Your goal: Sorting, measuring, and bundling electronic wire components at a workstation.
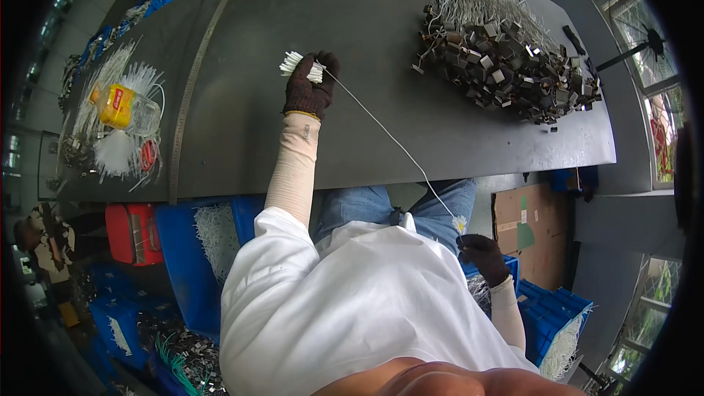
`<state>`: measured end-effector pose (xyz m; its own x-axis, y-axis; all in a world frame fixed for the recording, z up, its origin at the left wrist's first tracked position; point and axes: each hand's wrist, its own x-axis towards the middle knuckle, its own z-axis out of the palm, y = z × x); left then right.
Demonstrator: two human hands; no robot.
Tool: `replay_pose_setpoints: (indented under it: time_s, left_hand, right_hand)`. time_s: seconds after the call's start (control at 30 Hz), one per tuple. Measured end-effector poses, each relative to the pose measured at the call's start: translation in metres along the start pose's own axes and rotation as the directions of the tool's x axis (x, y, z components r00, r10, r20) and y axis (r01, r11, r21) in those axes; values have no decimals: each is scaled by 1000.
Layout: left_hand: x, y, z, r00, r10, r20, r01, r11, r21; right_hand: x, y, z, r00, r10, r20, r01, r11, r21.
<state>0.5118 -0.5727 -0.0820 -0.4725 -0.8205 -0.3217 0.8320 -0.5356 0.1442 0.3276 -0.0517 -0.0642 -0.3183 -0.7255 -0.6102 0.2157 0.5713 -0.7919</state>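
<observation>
My left hand [312, 86], in a dark knit glove, is closed around a bundle of short white tube-like pieces [293, 64] above the grey table. From that bundle a thin white cord [386, 132] runs slantwise down over the table's near edge toward my right hand [484, 258]. That hand, gloved the same way, is low beside my right thigh with its fingers closed. A small white tuft [460, 224] shows at the cord's lower end, just above those fingers. The exact grip there is partly hidden.
Dark metal blocks with wires [513, 66] are heaped on the table's right. At its left lie white strips [114, 152], a yellow-labelled bottle [121, 108] and red-handled scissors [148, 154]. Blue crates [546, 315] and a red case [132, 233] stand below the table; a cardboard sheet [546, 227] is at the right.
</observation>
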Motion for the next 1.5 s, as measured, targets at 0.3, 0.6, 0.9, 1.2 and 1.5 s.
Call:
replay_pose_setpoints:
  time_s: [0.3,0.6,0.9,1.2,1.5]
  left_hand:
    - [5,7,-6,999,-43,24,42,999,10]
    - [-3,0,-6,998,-6,70,-3,993,120]
    - [-8,3,-6,989,31,144,-55,984,168]
    - [-12,0,-1,999,-12,46,5,989,147]
    - [-17,-16,-16,975,-162,150,113,951,289]
  right_hand:
    - [-7,10,-6,991,40,-128,-38,999,23]
    - [-6,7,-7,984,136,-116,-126,988,93]
    - [-7,0,-10,989,120,-91,-117,993,30]
    - [-7,12,-19,989,105,-107,-102,994,36]
    - [19,-22,12,989,135,-65,-127,985,120]
